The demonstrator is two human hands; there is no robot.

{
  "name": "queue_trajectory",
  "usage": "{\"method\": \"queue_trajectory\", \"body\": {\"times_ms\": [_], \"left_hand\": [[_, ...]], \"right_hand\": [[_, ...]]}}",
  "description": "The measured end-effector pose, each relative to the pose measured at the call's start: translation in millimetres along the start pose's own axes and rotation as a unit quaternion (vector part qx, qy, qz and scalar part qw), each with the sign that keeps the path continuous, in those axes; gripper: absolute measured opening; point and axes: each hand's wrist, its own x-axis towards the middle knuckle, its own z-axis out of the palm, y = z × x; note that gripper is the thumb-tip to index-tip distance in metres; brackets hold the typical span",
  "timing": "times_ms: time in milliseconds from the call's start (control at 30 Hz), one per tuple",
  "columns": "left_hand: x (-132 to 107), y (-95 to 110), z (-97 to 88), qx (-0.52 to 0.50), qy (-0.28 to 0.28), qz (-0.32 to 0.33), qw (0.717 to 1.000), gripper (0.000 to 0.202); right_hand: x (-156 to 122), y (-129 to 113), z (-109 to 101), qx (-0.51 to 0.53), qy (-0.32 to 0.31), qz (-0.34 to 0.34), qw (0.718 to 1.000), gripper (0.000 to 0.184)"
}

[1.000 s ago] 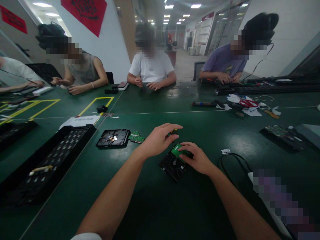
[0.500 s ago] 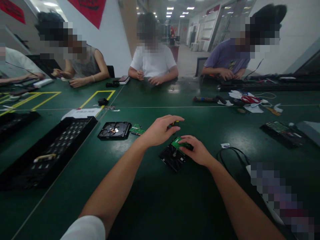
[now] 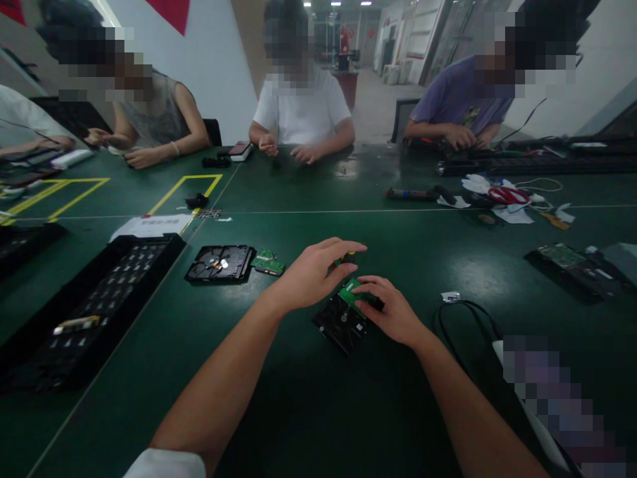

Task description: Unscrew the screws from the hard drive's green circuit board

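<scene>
A black hard drive (image 3: 341, 324) lies at an angle on the green table, with a green circuit board (image 3: 350, 290) along its far side. My right hand (image 3: 391, 309) is at the drive's right side, fingers bent over the board and gripping that end; part of the drive is hidden beneath. Just beyond the drive's far left corner is my left hand (image 3: 316, 271), thumb and fingers around a small black and yellow thing (image 3: 350, 255) that is mostly hidden. Left of it lie a loose green circuit board (image 3: 269, 262) and a second hard drive (image 3: 219, 263).
A long black tray (image 3: 149, 259) stands at the left, a white paper (image 3: 149, 226) behind it. To the right are a black cable (image 3: 478, 304) and another drive-like unit (image 3: 567, 269). Scissors with red handles (image 3: 508, 194) lie farther back. Several people sit across the table.
The view has tipped down and shifted slightly. Both hands keep nearly the same places at the hard drive; the left hand sits a little lower and closer to it.
</scene>
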Motion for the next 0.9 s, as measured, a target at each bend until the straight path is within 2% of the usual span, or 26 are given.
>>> {"method": "queue_trajectory", "body": {"times_ms": [467, 900], "left_hand": [[0, -2, -0.6, 0.016, 0.009, 0.011, 1.000, 0.037], [-1, 3, -5.5, 0.043, 0.008, 0.061, 0.997, 0.036]], "right_hand": [[2, 6, 0, -0.013, 0.003, -0.025, 1.000, 0.020], [4, 17, 3, -0.030, 0.007, -0.041, 0.999, 0.019]]}}
